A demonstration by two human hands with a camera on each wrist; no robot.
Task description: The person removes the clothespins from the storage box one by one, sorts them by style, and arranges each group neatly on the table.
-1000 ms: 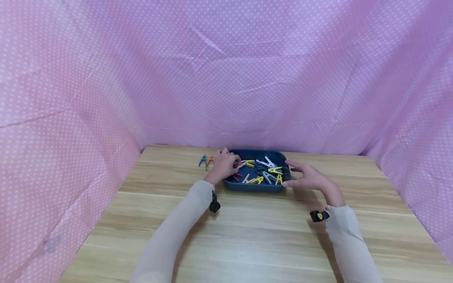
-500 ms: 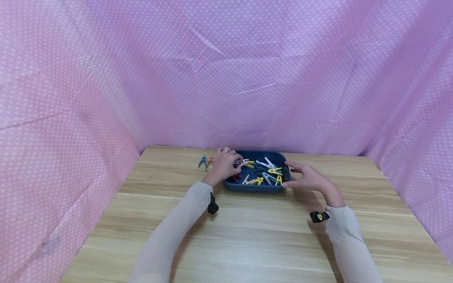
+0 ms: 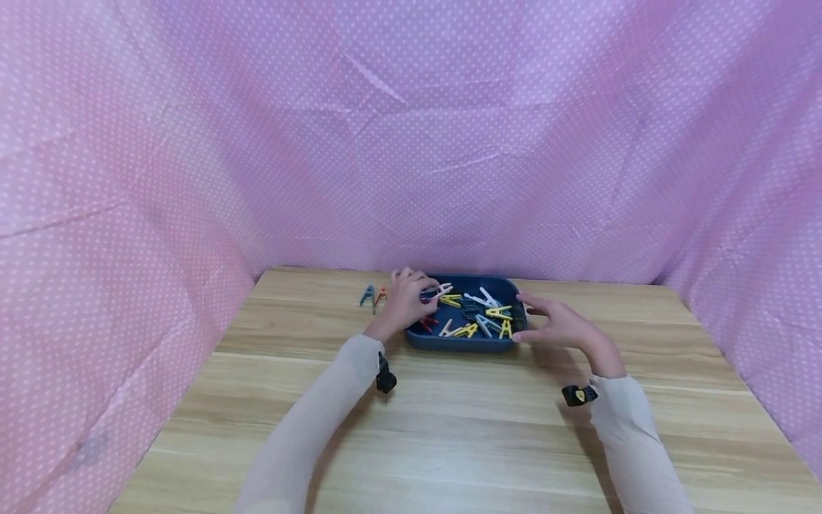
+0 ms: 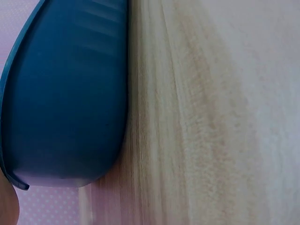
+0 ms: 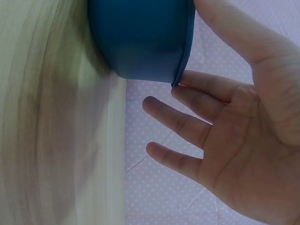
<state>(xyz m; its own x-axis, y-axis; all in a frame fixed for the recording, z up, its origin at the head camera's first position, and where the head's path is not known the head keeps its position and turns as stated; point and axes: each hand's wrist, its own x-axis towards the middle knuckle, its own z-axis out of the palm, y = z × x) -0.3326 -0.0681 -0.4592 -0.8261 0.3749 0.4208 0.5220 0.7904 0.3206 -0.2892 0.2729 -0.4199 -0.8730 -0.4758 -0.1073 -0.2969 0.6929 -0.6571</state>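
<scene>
A dark blue plastic basin (image 3: 459, 345) stands on the wooden table, with yellow, white, blue, red and pink clothespins lying in it. Over its left end my left hand (image 3: 406, 298) pinches a pale pink clothespin (image 3: 442, 290) between thumb and fingers. In the left wrist view the basin's outer wall (image 4: 65, 103) hides the clothespin, and only a bit of the hand shows at the lower left. At the right end my right hand (image 3: 560, 323) touches the rim. Its fingers (image 5: 178, 122) are spread and fairly straight in the right wrist view.
A blue clothespin (image 3: 367, 294) and an orange clothespin (image 3: 382, 293) stand on the table left of the basin. Behind the table's back edge hangs a pink dotted cloth (image 3: 449, 200), which also rises on both sides.
The left hand has lifted the pale pink clothespin slightly and turned it, apart from the yellow one beside it. The right hand has stayed at the rim.
</scene>
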